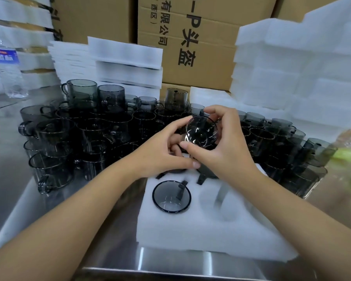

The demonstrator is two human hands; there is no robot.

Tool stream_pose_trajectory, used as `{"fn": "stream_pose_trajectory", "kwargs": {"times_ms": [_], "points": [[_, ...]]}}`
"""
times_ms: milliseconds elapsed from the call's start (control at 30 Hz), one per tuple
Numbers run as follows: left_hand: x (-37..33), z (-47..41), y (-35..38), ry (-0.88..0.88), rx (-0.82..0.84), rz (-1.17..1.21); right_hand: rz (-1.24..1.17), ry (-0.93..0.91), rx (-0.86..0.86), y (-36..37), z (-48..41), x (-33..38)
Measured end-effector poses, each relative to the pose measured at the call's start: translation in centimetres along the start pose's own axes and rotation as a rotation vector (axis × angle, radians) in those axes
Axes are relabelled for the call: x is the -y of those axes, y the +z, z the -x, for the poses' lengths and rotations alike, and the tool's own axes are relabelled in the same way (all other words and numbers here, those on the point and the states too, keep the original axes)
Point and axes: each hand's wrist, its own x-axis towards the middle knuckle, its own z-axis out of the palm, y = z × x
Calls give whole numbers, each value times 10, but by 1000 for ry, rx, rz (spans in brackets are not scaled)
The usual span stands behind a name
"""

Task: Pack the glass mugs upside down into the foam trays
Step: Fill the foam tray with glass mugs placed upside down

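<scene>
A white foam tray [190, 236] lies on the steel table in front of me. One smoky grey glass mug [171, 196] sits upside down in its near left pocket, handle in the slot. Two more mugs are partly hidden under my hands in the far pockets. I hold another grey mug [202, 133] tilted above the tray, its round end facing me. My right hand [221, 145] grips its body from the right and my left hand [164, 151] touches it from the left. The near right pocket [223, 201] holds nothing.
Several loose grey mugs [85, 134] crowd the table on the left and behind, and more stand at the right [296, 149]. Foam tray stacks [304, 74] rise right and back left [126, 63]. Cardboard boxes [195, 47] stand behind. A water bottle [7, 67] is far left.
</scene>
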Motion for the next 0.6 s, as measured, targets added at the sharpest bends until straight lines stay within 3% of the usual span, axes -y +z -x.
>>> {"fn": "stream_pose_trajectory", "kwargs": {"times_ms": [267, 467, 600], "points": [[-1, 0, 1, 29, 5, 0, 34, -9, 127, -3, -1, -3], [0, -1, 0, -16, -22, -71, 34, 50, 74, -13, -5, -5], [0, -1, 0, -13, -6, -80, -137, 182, 75, -28, -8, -5]]}}
